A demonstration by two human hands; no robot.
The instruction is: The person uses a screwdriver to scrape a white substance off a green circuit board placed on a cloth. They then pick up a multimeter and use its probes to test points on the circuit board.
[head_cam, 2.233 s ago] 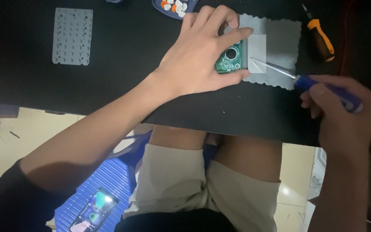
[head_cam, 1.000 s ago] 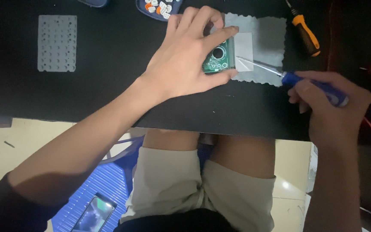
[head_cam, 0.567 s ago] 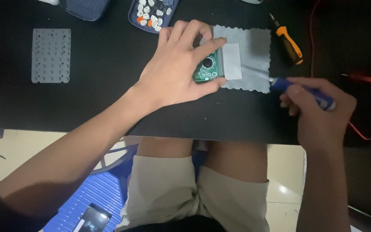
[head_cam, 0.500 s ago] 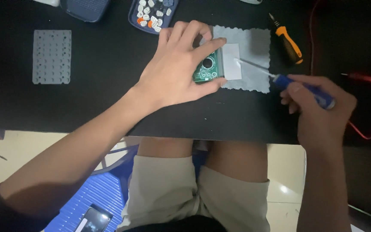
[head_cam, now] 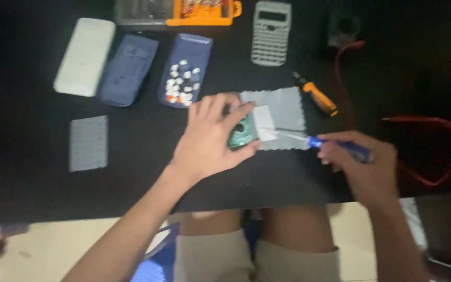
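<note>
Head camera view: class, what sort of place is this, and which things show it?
Probably a home electronics repair desk: a black table with a green circuit board, a blue-handled screwdriver, an opened calculator shell and loose keys.

Calculator (head_cam: 271, 32), blue cases (head_cam: 131, 68), orange tool box (head_cam: 202, 10) newly in view.

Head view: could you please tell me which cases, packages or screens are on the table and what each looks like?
White case: far left, rounded oblong.
Two blue covers: beside it, one holding small white keys.
Grey calculator: top centre, dark blank screen.
Orange box: top edge, clear lid.
Grey keypad: left, flat rectangle.
</note>
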